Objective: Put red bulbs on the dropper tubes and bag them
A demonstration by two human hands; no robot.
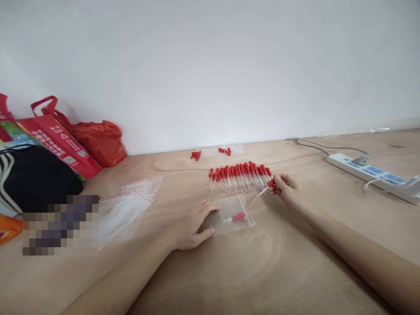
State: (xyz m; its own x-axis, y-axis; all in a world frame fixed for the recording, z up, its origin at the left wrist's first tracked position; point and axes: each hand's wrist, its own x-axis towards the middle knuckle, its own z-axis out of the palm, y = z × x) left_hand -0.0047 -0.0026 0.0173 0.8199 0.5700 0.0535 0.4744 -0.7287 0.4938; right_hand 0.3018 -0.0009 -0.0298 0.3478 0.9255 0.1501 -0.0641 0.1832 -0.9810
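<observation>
My right hand (285, 188) pinches the red rubber bulb of a glass dropper (262, 191), its thin tip slanting down to the left toward the mouth of a clear zip bag (226, 208). That bag lies flat on the table, and one dropper with a red bulb (239, 216) is inside it. My left hand (197, 225) rests on the bag's left end, thumb and fingers spread apart. Just behind the bag, a row of several red-bulbed droppers (241, 173) lies side by side, tips toward me.
Empty zip bags (127, 210) are stacked on the left. Loose red bulbs (196, 155) lie near the wall beside another clear bag (210, 152). A white power strip (370, 173) with cables sits at right. Red bags (98, 140) and a black bag (39, 179) stand far left.
</observation>
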